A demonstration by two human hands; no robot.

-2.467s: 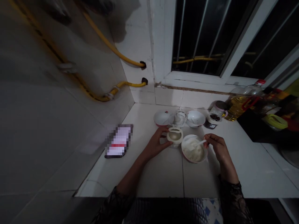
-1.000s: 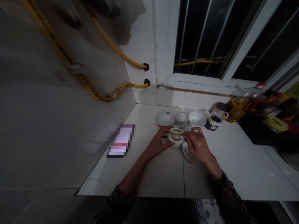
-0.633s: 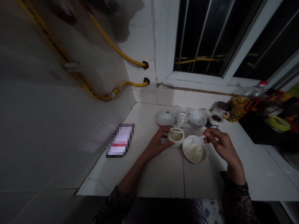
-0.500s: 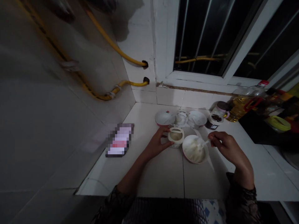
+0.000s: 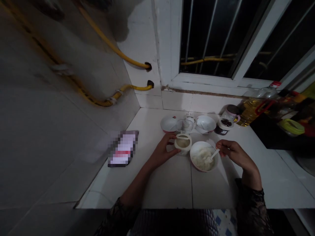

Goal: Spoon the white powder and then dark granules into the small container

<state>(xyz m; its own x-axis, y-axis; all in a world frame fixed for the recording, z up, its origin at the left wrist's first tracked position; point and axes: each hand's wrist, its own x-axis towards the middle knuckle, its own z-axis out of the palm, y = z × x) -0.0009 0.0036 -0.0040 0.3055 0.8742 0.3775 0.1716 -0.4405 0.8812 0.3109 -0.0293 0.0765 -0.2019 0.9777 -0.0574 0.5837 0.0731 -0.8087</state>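
Note:
My left hand [image 5: 167, 147] is closed around the side of a small jar [image 5: 183, 151] with a white rim and its clear lid flipped up; pale grainy contents show inside. Just right of the jar stands a white bowl [image 5: 195, 148] holding a pale, lumpy mixture [image 5: 203, 158]. Between the fingertips of my right hand [image 5: 230, 151] is the handle of a small white spoon [image 5: 214, 154], tilted, its tip resting in the mixture.
Behind the jar are two white bowls [image 5: 167, 124] [image 5: 206, 124]. A dark jar [image 5: 223, 127], an oil bottle [image 5: 246, 113] and several condiments line the right. A phone [image 5: 123, 149] lies at the left; yellow pipes [image 5: 118, 54] run along the wall.
The spoon has dipped lower into the mixture, and its tip now shows more sharply. My left hand stays on the jar. The whole view has shifted slightly.

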